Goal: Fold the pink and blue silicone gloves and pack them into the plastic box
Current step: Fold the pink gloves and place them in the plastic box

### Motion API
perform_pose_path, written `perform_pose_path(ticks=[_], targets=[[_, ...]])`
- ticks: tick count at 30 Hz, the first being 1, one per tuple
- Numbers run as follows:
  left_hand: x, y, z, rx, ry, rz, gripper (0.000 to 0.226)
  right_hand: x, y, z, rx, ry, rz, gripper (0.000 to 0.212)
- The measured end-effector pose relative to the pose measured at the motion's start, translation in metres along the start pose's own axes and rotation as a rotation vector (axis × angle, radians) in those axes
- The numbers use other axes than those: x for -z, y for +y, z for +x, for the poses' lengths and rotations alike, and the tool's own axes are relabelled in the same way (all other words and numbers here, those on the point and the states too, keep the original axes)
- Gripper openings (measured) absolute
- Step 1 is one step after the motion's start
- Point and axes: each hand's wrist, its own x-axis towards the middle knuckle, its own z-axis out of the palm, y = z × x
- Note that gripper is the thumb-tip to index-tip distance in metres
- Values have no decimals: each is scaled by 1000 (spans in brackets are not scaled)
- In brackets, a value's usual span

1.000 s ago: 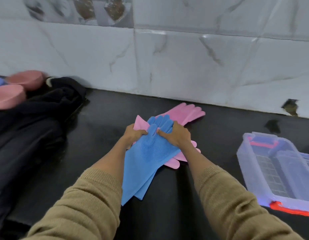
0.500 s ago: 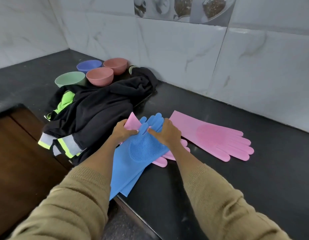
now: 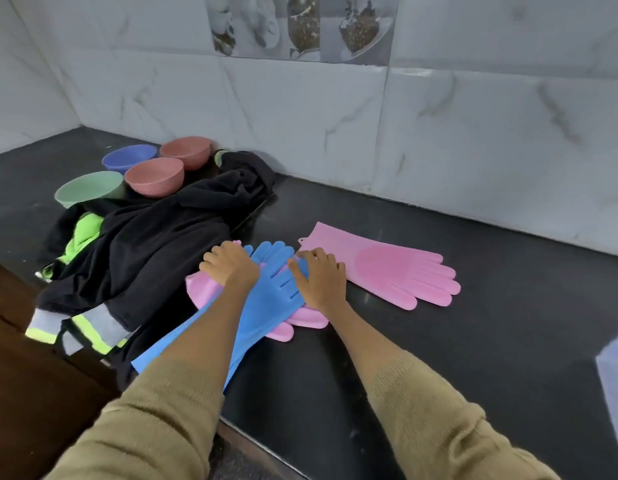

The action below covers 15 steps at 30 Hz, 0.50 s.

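Two blue silicone gloves (image 3: 266, 303) lie stacked on the black counter, fingers pointing away from me, their cuffs reaching toward the counter's near edge. Under them is a pink glove (image 3: 302, 318), crosswise. My left hand (image 3: 229, 263) presses down on the left side of the blue pair with bent fingers. On the right side rests my right hand (image 3: 319, 275), fingers spread and thumb on the blue rubber. A second pink glove (image 3: 387, 268) lies flat just right of my right hand. Only a blurred corner of the plastic box (image 3: 616, 379) shows at the right edge.
A heap of black clothing with reflective and green stripes (image 3: 145, 258) lies directly left of the gloves. Behind it stand several bowls: green (image 3: 87, 188), pink (image 3: 154, 174), blue (image 3: 129, 157). The marble-tiled wall runs along the back. The counter edge (image 3: 252, 441) is near my elbows.
The blue gloves have been laid down flat on the pink glove, and both hands went from pinching them to pressing on them. The view swung left, then slightly right.
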Motion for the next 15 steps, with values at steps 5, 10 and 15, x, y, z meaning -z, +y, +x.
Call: perform_pose_path(ticks=[5, 10, 15], targets=[[-14, 69, -44, -338, 180, 40, 64, 32, 68, -30, -103, 100, 10, 32], [-33, 130, -85, -955, -41, 50, 60, 65, 108, -49, -72, 6, -28, 25], [-52, 154, -113, -1087, -192, 14, 41, 90, 133, -62, -85, -22, -93, 24]])
